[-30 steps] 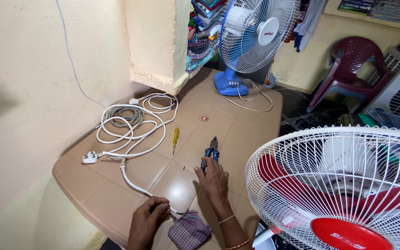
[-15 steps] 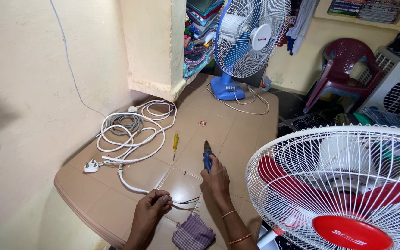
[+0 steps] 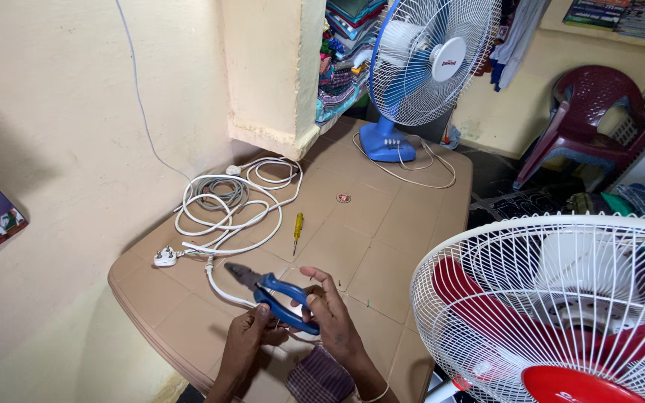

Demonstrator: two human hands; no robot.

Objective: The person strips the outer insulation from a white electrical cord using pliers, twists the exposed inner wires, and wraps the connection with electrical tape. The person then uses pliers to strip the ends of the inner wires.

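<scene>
My right hand [image 3: 334, 317] grips the blue handles of a pair of pliers [image 3: 274, 295], whose dark jaws point left over the table. My left hand [image 3: 246, 339] is closed beside it, pinching the end of a white cable [image 3: 218, 280] just under the pliers. That cable runs back to a loose coil of white and grey cord [image 3: 225, 198] and a white plug [image 3: 164, 258]. A small yellow screwdriver [image 3: 298, 227] lies beyond the hands.
Beige plastic table [image 3: 382, 246]; a blue-and-white fan [image 3: 431, 67] stands at its far end, a red-and-white fan cage [image 3: 561, 306] close at right. A checked cloth [image 3: 319, 377] lies at the near edge. A maroon chair [image 3: 584, 112] is at far right, a wall at left.
My right hand lifted the pliers off the table and swung them toward my left hand, jaws now pointing left. My left hand stayed on the cable end. The view moved closer.
</scene>
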